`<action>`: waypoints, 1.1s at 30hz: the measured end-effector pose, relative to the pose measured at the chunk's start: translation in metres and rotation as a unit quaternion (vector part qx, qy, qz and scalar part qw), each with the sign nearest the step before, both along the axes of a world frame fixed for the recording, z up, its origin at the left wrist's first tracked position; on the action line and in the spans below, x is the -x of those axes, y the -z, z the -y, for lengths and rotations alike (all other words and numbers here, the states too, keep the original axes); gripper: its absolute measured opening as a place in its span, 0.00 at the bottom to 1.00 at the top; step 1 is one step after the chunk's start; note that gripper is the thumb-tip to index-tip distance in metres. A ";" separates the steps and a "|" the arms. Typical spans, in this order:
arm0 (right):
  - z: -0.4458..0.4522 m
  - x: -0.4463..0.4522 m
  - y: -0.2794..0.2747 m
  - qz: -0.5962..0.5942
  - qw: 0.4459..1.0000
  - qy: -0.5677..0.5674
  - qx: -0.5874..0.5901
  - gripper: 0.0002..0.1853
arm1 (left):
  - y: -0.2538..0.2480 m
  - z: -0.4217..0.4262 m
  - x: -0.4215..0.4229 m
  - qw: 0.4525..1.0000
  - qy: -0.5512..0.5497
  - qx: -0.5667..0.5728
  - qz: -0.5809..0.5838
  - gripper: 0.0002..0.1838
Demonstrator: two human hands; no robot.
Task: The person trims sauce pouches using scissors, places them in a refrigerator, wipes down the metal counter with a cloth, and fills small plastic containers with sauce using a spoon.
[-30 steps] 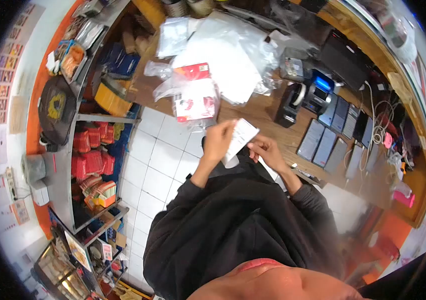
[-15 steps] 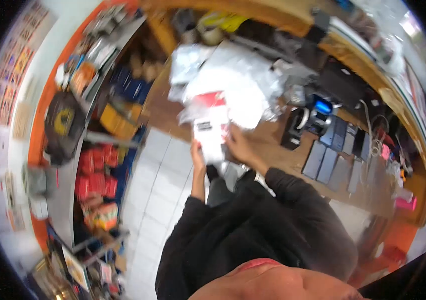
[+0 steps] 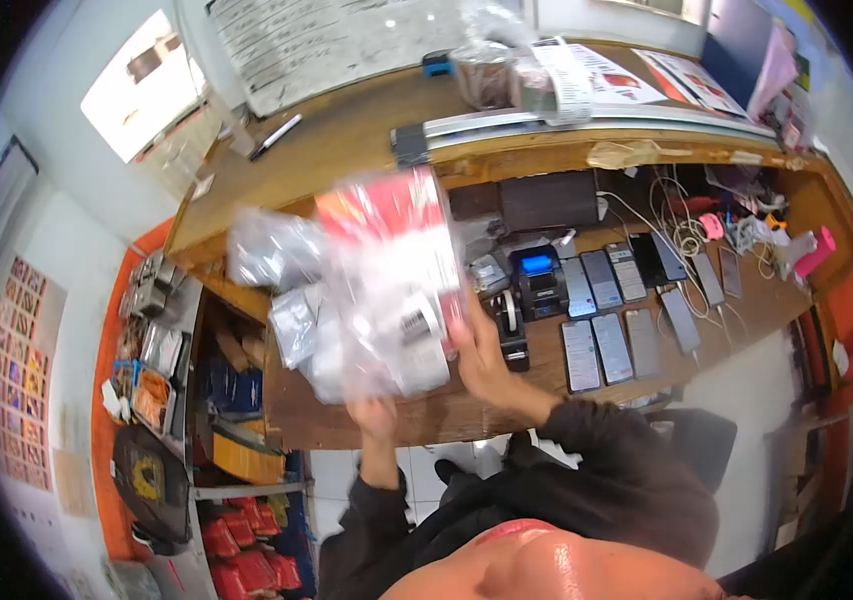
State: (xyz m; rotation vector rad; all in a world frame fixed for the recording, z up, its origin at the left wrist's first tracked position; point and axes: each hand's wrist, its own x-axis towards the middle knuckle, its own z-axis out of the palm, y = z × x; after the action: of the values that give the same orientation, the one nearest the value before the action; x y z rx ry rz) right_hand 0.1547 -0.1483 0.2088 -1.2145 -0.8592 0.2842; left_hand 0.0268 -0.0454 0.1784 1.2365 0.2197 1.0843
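Note:
A red and white package point(image 3: 396, 255) in loose clear plastic is held up over the wooden desk, its label with a barcode facing me. My right hand point(image 3: 481, 350) grips its right side, thumb on the front. Below it, my left hand point(image 3: 374, 415) holds the bottom edge, the fingers partly covered by crumpled plastic. A loose flap of clear plastic point(image 3: 271, 250) sticks out to the left. Behind the package, packs in clear plastic point(image 3: 294, 325) lie on the desk. A small black printer with a lit blue screen point(image 3: 538, 275) stands to the right of my right hand.
Several phones point(image 3: 608, 345) lie in rows on the desk's right side, among white cables point(image 3: 686, 215). A raised wooden counter point(image 3: 346, 150) runs along the back, bearing a marker point(image 3: 276, 137), plastic-wrapped containers and papers point(image 3: 616, 78). Shelves with red packs point(image 3: 246, 545) stand at lower left.
My view has swung up toward the counter and whiteboard. The package has been raised closer to my head and looks larger. Both hands still hold it.

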 end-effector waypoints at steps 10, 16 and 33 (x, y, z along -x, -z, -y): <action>-0.074 -0.191 -0.146 0.202 0.950 0.212 0.109 0.28 | -0.145 -0.109 -0.231 0.992 0.092 -0.072 0.049 0.26; -0.104 -0.205 -0.110 0.215 0.946 0.219 -0.105 0.32 | -0.137 -0.151 -0.291 0.988 -0.096 -0.119 0.023 0.23; -0.081 -0.007 0.069 0.116 0.984 0.135 0.016 0.14 | -0.148 -0.093 -0.035 0.886 -0.332 -0.318 0.056 0.13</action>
State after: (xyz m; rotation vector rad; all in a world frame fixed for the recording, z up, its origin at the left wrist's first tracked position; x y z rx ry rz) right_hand 0.1620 -0.0677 0.1395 -1.3943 -0.8787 -0.0644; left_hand 0.0618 0.0471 0.3261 1.7326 0.2116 1.9227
